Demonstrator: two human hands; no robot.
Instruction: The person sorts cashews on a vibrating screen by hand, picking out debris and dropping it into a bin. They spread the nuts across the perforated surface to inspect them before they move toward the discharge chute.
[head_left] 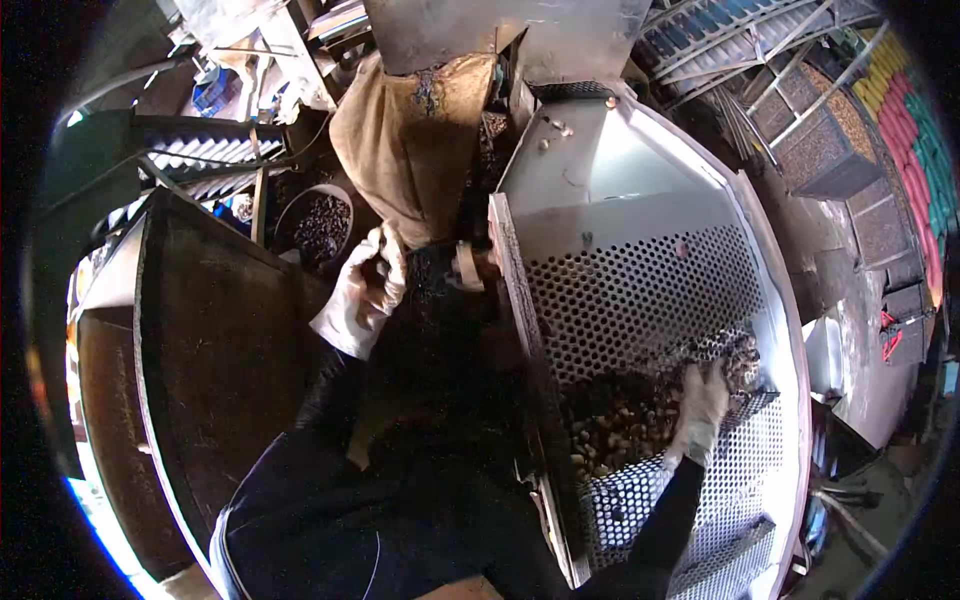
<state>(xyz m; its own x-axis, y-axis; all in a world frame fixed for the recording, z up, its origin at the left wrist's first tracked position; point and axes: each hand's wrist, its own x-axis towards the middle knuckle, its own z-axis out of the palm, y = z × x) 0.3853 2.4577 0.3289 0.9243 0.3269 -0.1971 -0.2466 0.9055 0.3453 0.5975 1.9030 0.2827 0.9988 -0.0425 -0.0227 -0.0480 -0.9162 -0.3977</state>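
My left hand [370, 288], in a white glove, is raised in front of the burlap sack [400, 150]. Its fingers curl toward the thumb; what they hold, if anything, is not clear. Over the perforated metal tray [630, 290], my gloved right hand [700, 412] reaches down with two fingers apart. It touches or hovers just above a pile of small dark and pale nut-like pieces [615, 420] lying at a step in the tray. A few more pieces [560, 128] sit near the tray's upper end.
A round bucket [322, 225] of dark pieces stands left of the sack. A large dark metal panel [220, 340] rises on my left. Bins of pieces [825, 150] and stacked coloured sacks [905, 150] are at the far right. The tray has raised side walls [785, 330].
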